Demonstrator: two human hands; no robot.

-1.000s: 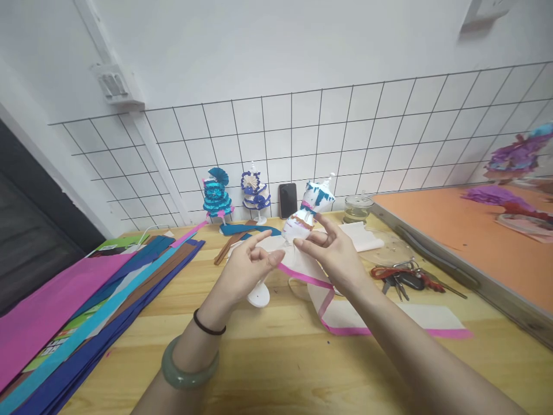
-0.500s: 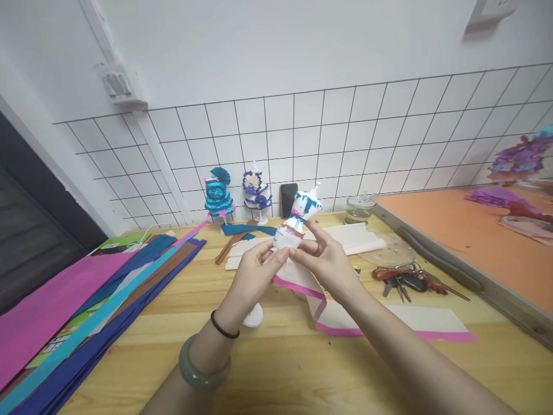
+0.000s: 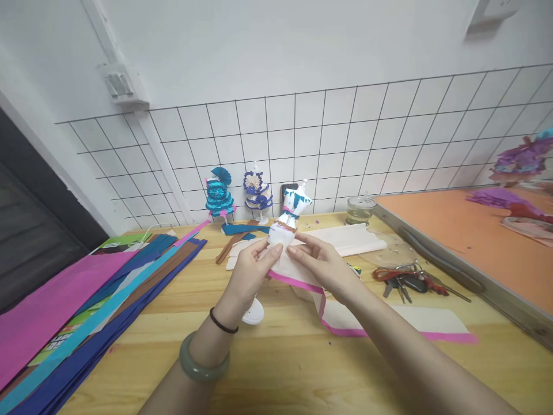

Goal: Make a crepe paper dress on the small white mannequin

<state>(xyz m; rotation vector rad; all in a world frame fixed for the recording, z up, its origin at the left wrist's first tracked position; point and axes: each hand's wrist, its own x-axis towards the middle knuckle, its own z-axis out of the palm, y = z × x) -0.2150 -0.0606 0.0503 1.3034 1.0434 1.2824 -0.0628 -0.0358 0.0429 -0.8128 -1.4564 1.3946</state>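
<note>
A small white dress form [image 3: 296, 203] with teal and brown trim leans a little right between my hands. My left hand [image 3: 253, 268] pinches its lower part and the top of a cream paper strip [image 3: 298, 270] with a pink edge. From the other side, my right hand [image 3: 322, 262] holds the strip against the form, thumb and fingers close together. The strip hangs from the form, folds, and runs right along the table beneath my right forearm. A white round base [image 3: 253, 312] shows below my left hand.
Colored paper strips [image 3: 108, 305] cover the left side. Two decorated forms [image 3: 219, 193], a phone [image 3: 285, 193] and a glass jar [image 3: 360, 210] stand at the back. Keys [image 3: 406, 281] lie right, beside an orange board [image 3: 440, 230]. Cream paper [image 3: 354, 237] lies behind my hands.
The dress form has shifted slightly left and become more upright. My right hand has moved a little left at the fingertips, still holding the paper.
</note>
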